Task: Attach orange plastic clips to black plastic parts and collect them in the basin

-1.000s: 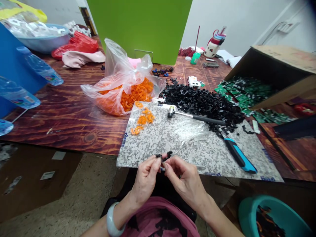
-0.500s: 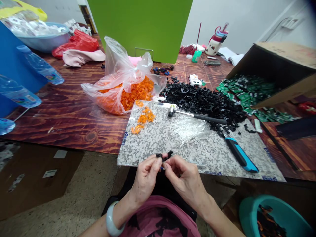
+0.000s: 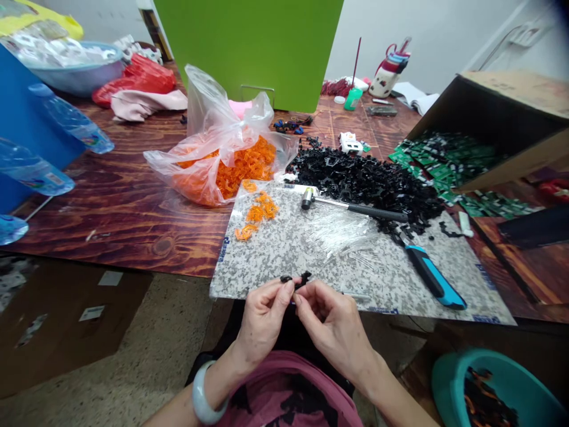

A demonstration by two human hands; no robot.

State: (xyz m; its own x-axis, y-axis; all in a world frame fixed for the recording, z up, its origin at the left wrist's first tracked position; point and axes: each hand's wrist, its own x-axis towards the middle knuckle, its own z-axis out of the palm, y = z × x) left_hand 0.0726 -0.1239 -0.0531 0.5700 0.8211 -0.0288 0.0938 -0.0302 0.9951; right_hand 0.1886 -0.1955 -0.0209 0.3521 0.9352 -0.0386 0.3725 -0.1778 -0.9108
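Note:
Just over the front edge of the speckled board (image 3: 267, 261), both hands meet around one small black plastic part (image 3: 304, 279). My left hand (image 3: 267, 314) pinches its left end between thumb and fingers. The fingers of my right hand (image 3: 331, 317) are closed at its right side; whether they also hold something smaller is hidden. Beyond the hands lie a pile of thin clear pins (image 3: 340, 231), a small hammer (image 3: 355, 209) and several orange plastic parts (image 3: 262, 209). A blue-and-black handled tool (image 3: 435, 277) lies to the right.
Behind the board rises a heap of black parts (image 3: 355, 172), beside a clear bag of orange parts (image 3: 244, 166). A cardboard box (image 3: 515, 101) spills green circuit boards (image 3: 444, 160) at right. Low right stands a teal bucket (image 3: 448, 385); plastic bottles (image 3: 71, 118) are at left.
Both hands stay at the same place with the black part between them. Only slight finger movement shows, along with a small shift of the camera.

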